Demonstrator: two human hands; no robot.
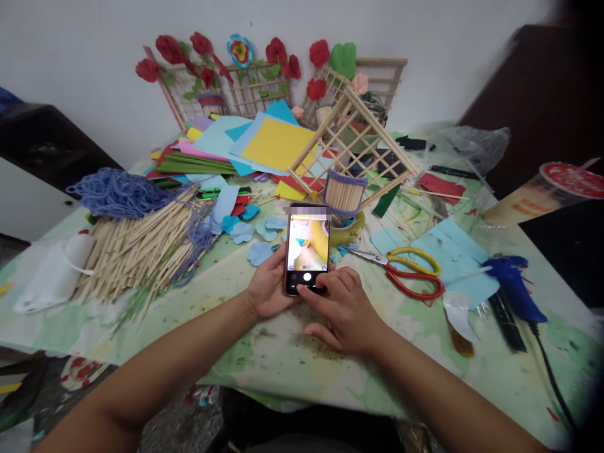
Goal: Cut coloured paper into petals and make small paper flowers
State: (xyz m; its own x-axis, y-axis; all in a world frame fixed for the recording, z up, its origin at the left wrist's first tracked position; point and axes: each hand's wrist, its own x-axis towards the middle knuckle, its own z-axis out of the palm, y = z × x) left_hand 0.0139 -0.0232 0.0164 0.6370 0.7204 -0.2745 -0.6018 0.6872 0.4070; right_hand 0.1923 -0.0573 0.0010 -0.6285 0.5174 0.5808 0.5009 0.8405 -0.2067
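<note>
Over the table (278, 358), the left hand (268, 288) holds a phone (307, 245) (lit). The right hand (348, 308), fingers (317, 302) parted, overlaps its bottom.

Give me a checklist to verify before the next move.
1. Phone supported by the left hand: ok.
2. Phone screen lit: ok.
3. Right hand touching the screen: cannot tell; a finger is at its lower end.
4. Scissors apart from both hands: ok.
5. Surroundings of the phone free of scraps: not ok; blue paper flowers lie close by.
6. Glue gun unplugged: cannot tell.
</note>
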